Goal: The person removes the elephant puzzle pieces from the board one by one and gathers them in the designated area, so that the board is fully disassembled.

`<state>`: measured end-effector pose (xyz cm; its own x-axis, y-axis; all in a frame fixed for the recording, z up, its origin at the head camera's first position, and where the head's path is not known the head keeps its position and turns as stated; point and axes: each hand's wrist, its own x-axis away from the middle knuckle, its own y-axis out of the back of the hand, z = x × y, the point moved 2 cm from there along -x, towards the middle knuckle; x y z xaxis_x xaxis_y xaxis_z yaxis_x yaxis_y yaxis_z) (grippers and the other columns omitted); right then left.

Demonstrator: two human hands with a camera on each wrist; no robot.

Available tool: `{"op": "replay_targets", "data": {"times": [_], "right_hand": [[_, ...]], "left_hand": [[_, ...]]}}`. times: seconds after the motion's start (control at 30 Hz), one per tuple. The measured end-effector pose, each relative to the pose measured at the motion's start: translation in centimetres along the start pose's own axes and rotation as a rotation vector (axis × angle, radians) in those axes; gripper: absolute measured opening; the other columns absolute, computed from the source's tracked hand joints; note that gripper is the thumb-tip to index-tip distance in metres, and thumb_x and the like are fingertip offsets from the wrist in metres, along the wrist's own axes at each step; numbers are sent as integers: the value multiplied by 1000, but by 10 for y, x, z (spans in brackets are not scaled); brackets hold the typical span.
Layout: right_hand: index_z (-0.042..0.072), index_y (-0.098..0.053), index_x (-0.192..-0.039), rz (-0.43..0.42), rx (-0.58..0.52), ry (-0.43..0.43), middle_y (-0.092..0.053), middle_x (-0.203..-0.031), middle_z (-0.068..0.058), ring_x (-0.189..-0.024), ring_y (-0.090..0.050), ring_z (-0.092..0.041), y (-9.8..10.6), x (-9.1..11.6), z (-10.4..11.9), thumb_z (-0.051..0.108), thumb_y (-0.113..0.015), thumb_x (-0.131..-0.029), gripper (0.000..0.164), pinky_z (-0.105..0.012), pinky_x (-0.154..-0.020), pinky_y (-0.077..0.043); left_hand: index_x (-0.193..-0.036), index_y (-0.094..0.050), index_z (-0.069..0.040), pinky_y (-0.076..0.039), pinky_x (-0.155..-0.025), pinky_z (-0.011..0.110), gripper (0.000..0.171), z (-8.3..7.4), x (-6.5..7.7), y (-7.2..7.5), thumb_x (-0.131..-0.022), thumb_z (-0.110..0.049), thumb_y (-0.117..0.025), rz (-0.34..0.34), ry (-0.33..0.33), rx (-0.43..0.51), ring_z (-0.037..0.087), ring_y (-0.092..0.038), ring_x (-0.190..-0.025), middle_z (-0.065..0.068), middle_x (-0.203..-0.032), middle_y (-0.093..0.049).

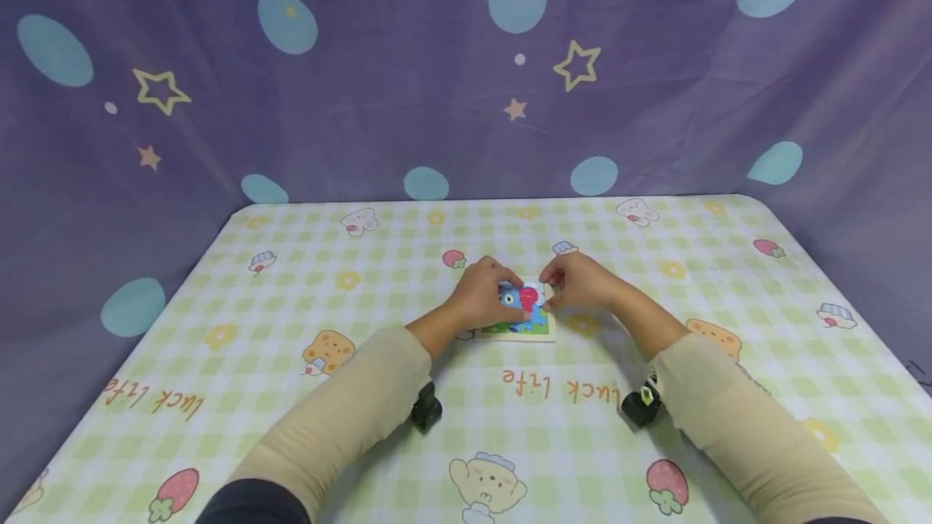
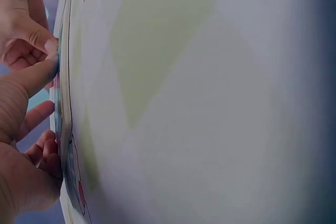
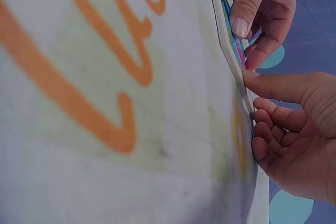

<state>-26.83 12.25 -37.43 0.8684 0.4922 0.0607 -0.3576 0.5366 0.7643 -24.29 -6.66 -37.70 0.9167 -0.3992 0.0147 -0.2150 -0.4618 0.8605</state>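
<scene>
A small flat picture board (image 1: 515,336), probably a jigsaw puzzle, lies on the tablecloth. It has a pale rim and shows a blue animal, a red patch and green ground. My left hand (image 1: 484,295) reaches over its left side, thumb and forefinger spread apart with their tips on the picture. From the other side my right hand (image 1: 580,281) touches the right edge with thumb and forefinger, its other fingers bent. Both thumbs come close together in the left wrist view, over the board's thin edge (image 2: 65,85). Whether either hand pinches a loose piece is hidden.
A green-and-white checked tablecloth (image 1: 408,435) with cartoon prints covers the table. A purple curtain (image 1: 408,103) with stars and blue ovals hangs behind and at the sides. Black wrist cameras, a left one (image 1: 426,408) and a right one (image 1: 641,406), hang below the sleeves.
</scene>
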Motion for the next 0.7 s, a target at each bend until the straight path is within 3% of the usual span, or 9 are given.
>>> {"op": "replay_targets", "data": {"times": [0.7], "right_hand": [[-8, -61, -103, 29, -74, 16, -60, -91, -11, -85, -53, -23, -2, -1, -2, 0, -82, -70, 40, -34, -82, -45]], "left_hand": [[-122, -69, -15, -44, -86, 31, 59, 2, -2, -2, -73, -42, -85, 3, 29, 10, 19, -49, -97, 5, -113, -52]]}}
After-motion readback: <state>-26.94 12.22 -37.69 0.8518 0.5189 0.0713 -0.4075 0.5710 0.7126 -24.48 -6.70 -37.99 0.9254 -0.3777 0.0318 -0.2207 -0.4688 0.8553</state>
